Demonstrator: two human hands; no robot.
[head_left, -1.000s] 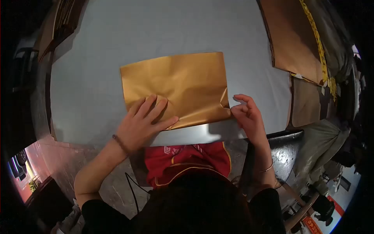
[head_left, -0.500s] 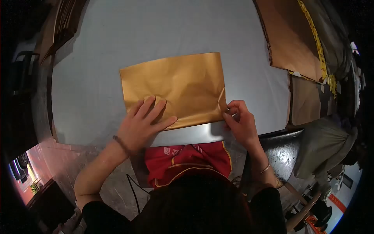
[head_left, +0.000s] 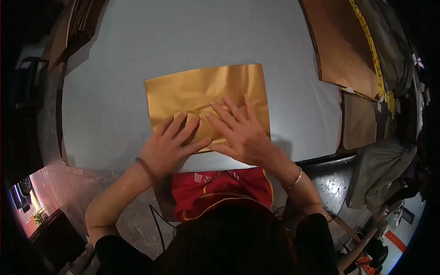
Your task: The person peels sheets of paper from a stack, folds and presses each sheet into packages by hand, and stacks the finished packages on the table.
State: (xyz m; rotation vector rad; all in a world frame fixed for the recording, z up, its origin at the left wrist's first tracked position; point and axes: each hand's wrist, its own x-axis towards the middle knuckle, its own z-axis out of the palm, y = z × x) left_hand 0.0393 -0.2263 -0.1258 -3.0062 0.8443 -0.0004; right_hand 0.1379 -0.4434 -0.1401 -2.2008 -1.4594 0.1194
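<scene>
Gray tabletop [head_left: 206, 36], head view, is bearing gold sheet [head_left: 197, 91], long axis running L–R. L hand [head_left: 167, 144] & R hand [head_left: 246, 137], w/ fingers spread, are resting on its near part; far edge is lying ahead, R nearer.

Your table [head_left: 114, 55] has a pale grey top, with a bright patch of glare by the near edge. Directly on it, close to you, lies a gold sheet [head_left: 201, 94], set slightly askew and creased, a narrow strip of grey showing between it and your edge. Cardboard [head_left: 346, 50] overlaps the far right edge, a stack [head_left: 80, 27] the far left; you cannot tell whether either rests on the top.
</scene>
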